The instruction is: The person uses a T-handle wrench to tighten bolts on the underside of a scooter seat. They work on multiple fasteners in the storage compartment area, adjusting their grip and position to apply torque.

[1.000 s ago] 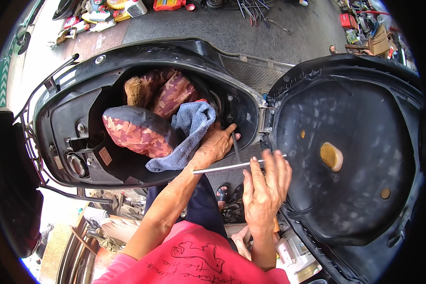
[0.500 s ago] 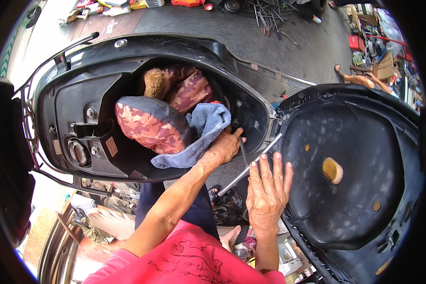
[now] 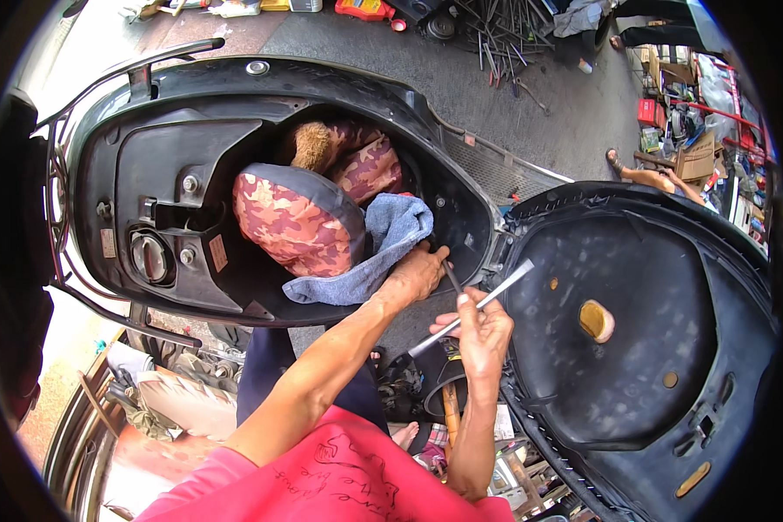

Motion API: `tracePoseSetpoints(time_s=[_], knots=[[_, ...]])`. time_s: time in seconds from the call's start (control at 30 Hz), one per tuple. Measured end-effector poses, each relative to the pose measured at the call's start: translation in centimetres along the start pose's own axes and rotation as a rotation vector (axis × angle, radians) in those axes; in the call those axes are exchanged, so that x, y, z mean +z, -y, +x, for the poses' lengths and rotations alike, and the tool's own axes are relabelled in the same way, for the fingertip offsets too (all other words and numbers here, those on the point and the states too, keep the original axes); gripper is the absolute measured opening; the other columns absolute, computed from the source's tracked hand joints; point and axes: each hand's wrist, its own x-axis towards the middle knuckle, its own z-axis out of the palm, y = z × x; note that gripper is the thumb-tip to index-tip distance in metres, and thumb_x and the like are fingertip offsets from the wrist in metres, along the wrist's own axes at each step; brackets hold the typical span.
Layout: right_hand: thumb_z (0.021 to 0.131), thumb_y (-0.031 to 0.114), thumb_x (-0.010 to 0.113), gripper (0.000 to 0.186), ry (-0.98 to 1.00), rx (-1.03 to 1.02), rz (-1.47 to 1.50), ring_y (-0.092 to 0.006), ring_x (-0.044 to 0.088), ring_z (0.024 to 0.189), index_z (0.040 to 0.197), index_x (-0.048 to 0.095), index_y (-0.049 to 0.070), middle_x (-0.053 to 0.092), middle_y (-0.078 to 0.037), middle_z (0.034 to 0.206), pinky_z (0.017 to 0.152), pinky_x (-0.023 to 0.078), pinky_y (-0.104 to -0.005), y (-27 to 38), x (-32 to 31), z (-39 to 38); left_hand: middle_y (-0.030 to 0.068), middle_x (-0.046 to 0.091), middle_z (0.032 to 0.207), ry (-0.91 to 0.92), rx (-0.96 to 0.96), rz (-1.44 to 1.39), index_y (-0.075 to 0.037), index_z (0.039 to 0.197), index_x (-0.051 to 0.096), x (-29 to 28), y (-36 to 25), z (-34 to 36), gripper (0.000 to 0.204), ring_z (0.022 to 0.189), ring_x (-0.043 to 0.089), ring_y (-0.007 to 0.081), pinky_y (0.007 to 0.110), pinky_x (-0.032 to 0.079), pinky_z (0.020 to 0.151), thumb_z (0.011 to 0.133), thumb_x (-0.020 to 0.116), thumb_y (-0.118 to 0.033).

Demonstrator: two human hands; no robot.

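Observation:
My left hand (image 3: pixel 418 274) is closed around the dark shaft of a T-bar wrench (image 3: pixel 452 277), reaching into the front end of the scooter's open storage compartment (image 3: pixel 465 248), where the socket end is hidden. My right hand (image 3: pixel 483 326) grips the wrench's silver crossbar (image 3: pixel 518 270), which slants across just outside the rim. Beside my left hand lies a blue-grey towel (image 3: pixel 391 226), against a pink camouflage fabric bundle (image 3: pixel 291 222), with brown furry material (image 3: pixel 311 143) behind it.
The detached-looking or flipped black seat (image 3: pixel 626 400) lies at the right. A rear rack (image 3: pixel 178 48) borders the left end. Beyond are scattered metal rods (image 3: pixel 505 56), a red case (image 3: pixel 361 9), cluttered boxes (image 3: pixel 696 157) and other people's legs (image 3: pixel 644 174).
My right hand has gone from spread fingers to closed on the crossbar, whose angle has shifted. The view has moved, and more of another person shows at the upper right.

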Motion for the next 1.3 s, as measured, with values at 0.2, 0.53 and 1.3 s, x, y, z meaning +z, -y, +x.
tracePoseSetpoints(time_s=[0.2, 0.53, 1.3], knots=[[0.106, 0.028, 0.054, 0.042, -0.152, -0.094, -0.087, -0.0268, 0.071, 0.058, 0.127, 0.055, -0.009, 0.071, -0.022, 0.077, 0.055, 0.056, -0.0334, -0.4, 0.2, -0.4, 0.0196, 0.065, 0.118, -0.506, 0.029, -0.745, 0.0, 0.121, 0.06, -4.0, -3.9, -2.4, 0.036, 0.116, 0.06, 0.0374, 0.047, 0.045, 0.101, 0.093, 0.061, -0.024], [0.083, -0.004, 0.068, 0.036, 0.007, -0.819, -1.193, -0.0342, 0.066, 0.092, 0.119, 0.068, -0.002, 0.065, -0.017, 0.098, 0.074, 0.054, -0.0432, 2.7, -2.8, -2.8, 0.0235, 0.068, 0.111, -0.704, -0.085, -0.669, 0.002, 0.106, 0.059, -1.9, -5.2, -2.0, 0.029, 0.117, 0.063, 0.041, 0.052, 0.048, 0.1, 0.096, 0.066, -0.025], [0.105, 0.03, 0.058, 0.046, -0.052, -0.062, -0.043, -0.0145, 0.059, 0.04, 0.077, 0.064, -0.006, 0.066, -0.012, 0.058, 0.041, 0.046, -0.0279, 0.7, -2.3, -1.2, 0.0292, 0.06, 0.128, -0.727, -0.199, -0.712, 0.001, 0.111, 0.053, -0.3, -5.3, -0.3, 0.028, 0.118, 0.061, 0.043, 0.048, 0.054, 0.092, 0.089, 0.065, -0.01]])
